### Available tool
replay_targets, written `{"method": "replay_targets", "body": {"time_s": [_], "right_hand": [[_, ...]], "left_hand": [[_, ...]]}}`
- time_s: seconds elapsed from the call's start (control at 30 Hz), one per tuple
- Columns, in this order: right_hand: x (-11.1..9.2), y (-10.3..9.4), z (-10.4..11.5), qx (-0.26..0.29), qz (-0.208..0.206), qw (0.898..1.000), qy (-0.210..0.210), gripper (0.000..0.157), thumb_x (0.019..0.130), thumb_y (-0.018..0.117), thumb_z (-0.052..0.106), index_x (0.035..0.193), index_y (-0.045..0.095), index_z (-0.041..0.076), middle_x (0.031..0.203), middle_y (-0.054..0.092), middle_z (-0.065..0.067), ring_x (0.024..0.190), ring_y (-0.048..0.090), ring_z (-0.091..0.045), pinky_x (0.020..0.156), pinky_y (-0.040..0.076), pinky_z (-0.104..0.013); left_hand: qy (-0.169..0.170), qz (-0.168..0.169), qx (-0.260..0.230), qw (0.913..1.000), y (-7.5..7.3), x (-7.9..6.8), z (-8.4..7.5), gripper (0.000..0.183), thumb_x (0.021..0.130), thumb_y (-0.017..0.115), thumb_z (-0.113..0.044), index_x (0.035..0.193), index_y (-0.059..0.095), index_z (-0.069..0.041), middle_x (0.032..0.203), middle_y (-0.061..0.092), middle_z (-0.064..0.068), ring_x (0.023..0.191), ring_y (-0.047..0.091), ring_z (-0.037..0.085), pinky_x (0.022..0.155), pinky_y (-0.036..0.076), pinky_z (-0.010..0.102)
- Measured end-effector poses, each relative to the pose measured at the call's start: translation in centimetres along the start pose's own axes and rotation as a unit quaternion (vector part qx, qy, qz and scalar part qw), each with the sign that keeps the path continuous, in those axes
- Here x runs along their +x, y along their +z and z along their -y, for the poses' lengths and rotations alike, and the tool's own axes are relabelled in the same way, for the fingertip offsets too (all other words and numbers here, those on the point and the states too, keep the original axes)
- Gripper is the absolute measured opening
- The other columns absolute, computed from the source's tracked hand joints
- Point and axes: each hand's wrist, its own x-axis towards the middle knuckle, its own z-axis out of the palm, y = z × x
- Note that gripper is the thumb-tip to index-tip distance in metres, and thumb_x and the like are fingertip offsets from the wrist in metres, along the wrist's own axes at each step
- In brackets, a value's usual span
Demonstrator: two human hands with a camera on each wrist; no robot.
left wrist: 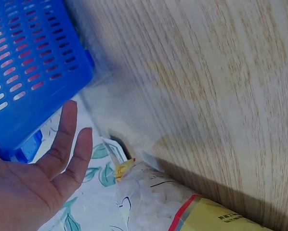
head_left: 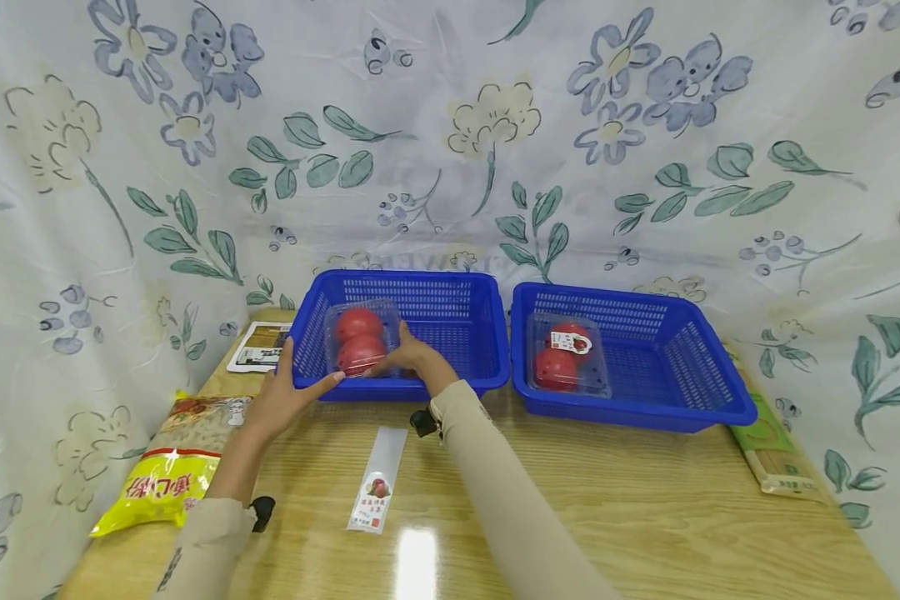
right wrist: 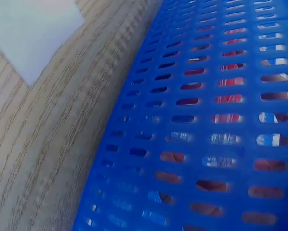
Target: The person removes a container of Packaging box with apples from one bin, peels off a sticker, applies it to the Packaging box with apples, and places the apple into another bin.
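Note:
Two blue slotted baskets stand side by side. Inside the left basket (head_left: 450, 287), at its left, lies a clear plastic box (head_left: 393, 312) with two round red fruits (head_left: 359, 325). My right hand (head_left: 417, 357) reaches over the front rim and holds this box at its front right corner; some of its fingers are hidden. My left hand (head_left: 285, 400) is at the basket's front left corner, thumb along the front rim, fingers extended up the left side. A similar fruit box (head_left: 600, 367) with a white label lies in the right basket (head_left: 645, 417).
On the table a clear strip with a fruit label (head_left: 377, 479) lies in front of the left basket. A yellow bag (head_left: 168, 467) stands at the left, with a flat packet (head_left: 258, 346) behind it. A green packet (head_left: 780, 458) lies at the right. A floral curtain (head_left: 450, 167) hangs behind.

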Motion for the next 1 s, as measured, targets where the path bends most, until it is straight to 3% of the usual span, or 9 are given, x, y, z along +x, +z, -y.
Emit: {"method": "replay_targets", "body": {"time_s": [0.3, 0.47, 0.57, 0.7, 0.9, 1.0], "right_hand": [[0.4, 0.3, 0.1, 0.020, 0.002, 1.000, -0.014, 0.123, 0.078, 0.086, 0.017, 0.160, -0.004, 0.028, 0.166, 0.011, -0.013, 0.142, 0.036, -0.036, 0.113, 0.037, -0.049], [0.2, 0.8, 0.5, 0.008, 0.000, 0.999, -0.053, 0.119, 0.082, 0.083, 0.025, 0.160, -0.007, 0.025, 0.167, 0.009, -0.014, 0.150, 0.024, -0.034, 0.118, 0.029, -0.049], [0.3, 1.2, 0.7, 0.019, 0.001, 0.998, -0.067, 0.118, 0.085, 0.079, 0.024, 0.159, -0.012, 0.022, 0.167, 0.006, -0.014, 0.147, 0.029, -0.036, 0.114, 0.036, -0.050], [0.5, 1.7, 1.0, 0.059, 0.003, 0.997, -0.052, 0.118, 0.087, 0.078, 0.021, 0.158, -0.017, 0.025, 0.167, 0.003, -0.014, 0.136, 0.045, -0.038, 0.103, 0.047, -0.051], [0.7, 1.8, 1.3, 0.088, -0.017, 0.995, -0.040, 0.118, 0.085, 0.080, 0.020, 0.159, -0.012, 0.028, 0.166, 0.012, -0.015, 0.108, 0.062, -0.038, 0.090, 0.054, -0.048], [0.9, 1.7, 1.4, 0.116, -0.013, 0.993, -0.033, 0.119, 0.084, 0.081, 0.018, 0.159, -0.010, 0.032, 0.165, 0.014, -0.015, 0.105, 0.065, -0.038, 0.090, 0.055, -0.046]], "left_hand": [[0.005, 0.001, -0.006, 1.0000, -0.1, 0.0, -0.1, 0.120, 0.083, 0.049, -0.080, 0.154, -0.026, -0.021, 0.155, -0.002, 0.043, 0.136, 0.016, 0.069, 0.100, 0.022, 0.081], [0.006, 0.005, -0.011, 0.9999, -0.3, -0.1, 0.0, 0.119, 0.084, 0.050, -0.079, 0.154, -0.027, -0.020, 0.154, -0.001, 0.045, 0.135, 0.017, 0.069, 0.101, 0.023, 0.081], [0.003, 0.006, -0.014, 0.9999, -0.2, -0.2, -0.1, 0.120, 0.084, 0.050, -0.079, 0.154, -0.026, -0.021, 0.154, 0.000, 0.045, 0.135, 0.018, 0.069, 0.101, 0.024, 0.080], [0.001, 0.006, -0.014, 0.9999, -0.2, -0.3, -0.2, 0.119, 0.084, 0.051, -0.079, 0.155, -0.026, -0.020, 0.155, 0.000, 0.044, 0.136, 0.018, 0.068, 0.101, 0.024, 0.080], [0.000, 0.002, -0.017, 0.9999, -0.2, -0.3, -0.3, 0.119, 0.084, 0.051, -0.078, 0.155, -0.024, -0.020, 0.156, 0.001, 0.043, 0.137, 0.018, 0.067, 0.101, 0.023, 0.080], [0.000, 0.004, -0.018, 0.9998, -0.3, -0.2, -0.2, 0.120, 0.083, 0.051, -0.079, 0.155, -0.025, -0.020, 0.156, 0.001, 0.042, 0.137, 0.018, 0.067, 0.101, 0.023, 0.080]]}}
